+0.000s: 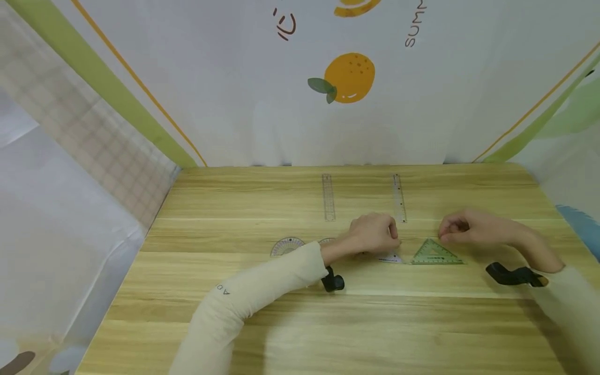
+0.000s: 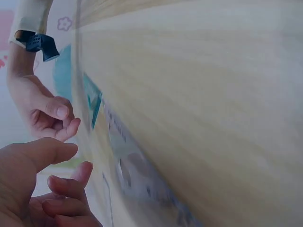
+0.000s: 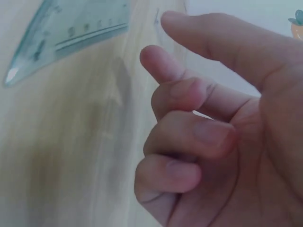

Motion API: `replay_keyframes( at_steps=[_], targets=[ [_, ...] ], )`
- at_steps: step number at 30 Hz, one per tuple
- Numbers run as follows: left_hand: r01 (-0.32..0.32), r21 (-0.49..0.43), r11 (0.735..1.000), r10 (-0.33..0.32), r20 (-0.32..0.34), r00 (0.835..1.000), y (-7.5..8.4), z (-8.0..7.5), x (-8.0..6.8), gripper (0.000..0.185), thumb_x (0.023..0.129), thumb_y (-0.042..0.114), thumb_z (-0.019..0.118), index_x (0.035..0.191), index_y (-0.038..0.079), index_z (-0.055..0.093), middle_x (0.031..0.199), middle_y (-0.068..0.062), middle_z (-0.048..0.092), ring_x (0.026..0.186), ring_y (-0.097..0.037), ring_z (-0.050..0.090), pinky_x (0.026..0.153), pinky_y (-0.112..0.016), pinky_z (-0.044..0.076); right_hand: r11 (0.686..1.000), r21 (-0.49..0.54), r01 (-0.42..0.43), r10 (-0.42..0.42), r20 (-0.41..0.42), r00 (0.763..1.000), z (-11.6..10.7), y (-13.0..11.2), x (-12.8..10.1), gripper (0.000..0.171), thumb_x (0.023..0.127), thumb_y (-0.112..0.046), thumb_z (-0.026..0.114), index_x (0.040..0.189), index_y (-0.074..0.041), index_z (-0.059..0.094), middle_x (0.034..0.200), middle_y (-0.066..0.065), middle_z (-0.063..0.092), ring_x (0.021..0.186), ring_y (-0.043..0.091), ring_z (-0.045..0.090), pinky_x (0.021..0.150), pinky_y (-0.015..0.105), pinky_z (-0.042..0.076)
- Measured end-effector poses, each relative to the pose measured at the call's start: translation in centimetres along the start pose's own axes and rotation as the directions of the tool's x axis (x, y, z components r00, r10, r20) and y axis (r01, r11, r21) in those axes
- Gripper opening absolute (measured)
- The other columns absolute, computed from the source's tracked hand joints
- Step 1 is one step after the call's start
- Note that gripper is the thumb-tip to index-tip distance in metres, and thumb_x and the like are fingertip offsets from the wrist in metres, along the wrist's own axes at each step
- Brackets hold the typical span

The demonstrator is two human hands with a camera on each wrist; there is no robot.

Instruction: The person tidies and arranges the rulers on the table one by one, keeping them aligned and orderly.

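In the head view, the cream sleeve (image 1: 244, 297) of the left arm lay nearest the camera, at seven o'clock on the wooden table (image 1: 328, 323); small letters on it read "A D" as far as could be made out. A black wrist mount (image 1: 333, 282) sat at its cuff. The left hand (image 1: 372, 234) rested near the table's centre, fingers curled down over a clear set square (image 1: 391, 258), whose corner peeked out at the hand's four o'clock. Whether the fingers actually pinched it could not be told. The green set square (image 1: 436, 253) lay flat just to the right of the clear one, at three o'clock from the left hand. The right hand (image 1: 469, 229) hovered at the green square's twelve o'clock, fingers loosely curled and holding nothing. Two clear rulers (image 1: 329, 198) (image 1: 399, 198) lay upright toward twelve o'clock, and a protractor (image 1: 287, 246) lay at nine o'clock. The backdrop showed an orange (image 1: 349, 78) and the letters "SUM".

In the left wrist view, the left hand's thumb and bent fingers (image 2: 61, 189) filled seven o'clock, close to the blurred clear square (image 2: 137, 175). The right hand (image 2: 45, 113) sat at ten o'clock beside the green edge (image 2: 94, 106).

In the right wrist view, the right hand (image 3: 203, 137) filled the frame, loosely curled on nothing, with the green square (image 3: 71, 33) at eleven o'clock, its scale numerals too blurred to read.
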State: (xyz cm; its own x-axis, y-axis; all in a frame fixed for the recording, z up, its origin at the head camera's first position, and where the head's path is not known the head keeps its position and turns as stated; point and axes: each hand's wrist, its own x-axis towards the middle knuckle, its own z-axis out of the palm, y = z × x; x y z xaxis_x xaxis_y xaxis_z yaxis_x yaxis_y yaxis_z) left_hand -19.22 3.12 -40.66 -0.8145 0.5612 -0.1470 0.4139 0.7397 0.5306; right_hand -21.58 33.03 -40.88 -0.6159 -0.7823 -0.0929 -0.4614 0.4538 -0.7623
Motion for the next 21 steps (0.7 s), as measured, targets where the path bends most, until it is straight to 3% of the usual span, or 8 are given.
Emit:
replay_keyframes(
  at_steps=[3,7,14,21],
  targets=[
    [0.008,-0.036,0.999,-0.009,-0.008,1.000,-1.0,-1.0,-0.9,0.011,0.098,0.032,0.069,0.096,0.022,0.071,0.067,0.011,0.062,0.048,-0.007,0.050,0.041,-0.023,0.037,0.999,-0.017,0.042,-0.042,-0.008,0.999,-0.1,-0.3,0.9,0.012,0.099,0.000,0.064,0.101,-0.009,0.071,0.072,-0.008,0.050,0.062,0.008,0.047,0.054,0.028,0.042],
    [-0.005,-0.067,0.998,0.004,-0.016,1.000,-2.4,-2.3,-2.1,0.012,0.099,0.031,0.067,0.098,0.019,0.071,0.063,0.010,0.062,0.045,-0.007,0.043,0.041,-0.022,0.030,1.000,-0.009,0.027,-0.027,-0.001,1.000,-0.2,-0.7,2.0,0.010,0.101,-0.002,0.063,0.102,-0.008,0.071,0.072,-0.008,0.049,0.062,0.008,0.046,0.055,0.028,0.042],
    [-0.014,-0.107,0.994,0.006,-0.078,0.997,-5.2,-4.0,-4.5,0.013,0.099,0.030,0.068,0.098,0.017,0.071,0.063,0.006,0.059,0.049,-0.007,0.043,0.044,-0.022,0.030,1.000,-0.018,0.017,-0.017,0.012,1.000,-0.2,-1.5,4.2,0.007,0.102,-0.008,0.064,0.101,-0.007,0.071,0.072,-0.009,0.049,0.062,0.007,0.045,0.055,0.028,0.042],
    [0.029,-0.094,0.995,-0.040,-0.111,0.993,-7.5,-4.9,-6.7,0.012,0.098,0.028,0.070,0.098,0.016,0.072,0.064,0.005,0.056,0.049,-0.007,0.041,0.045,-0.022,0.030,0.998,-0.033,0.054,-0.053,0.030,0.998,-0.2,-1.9,6.0,0.007,0.102,-0.009,0.064,0.101,-0.006,0.071,0.074,-0.008,0.051,0.063,0.007,0.045,0.055,0.027,0.041]
  ],
)
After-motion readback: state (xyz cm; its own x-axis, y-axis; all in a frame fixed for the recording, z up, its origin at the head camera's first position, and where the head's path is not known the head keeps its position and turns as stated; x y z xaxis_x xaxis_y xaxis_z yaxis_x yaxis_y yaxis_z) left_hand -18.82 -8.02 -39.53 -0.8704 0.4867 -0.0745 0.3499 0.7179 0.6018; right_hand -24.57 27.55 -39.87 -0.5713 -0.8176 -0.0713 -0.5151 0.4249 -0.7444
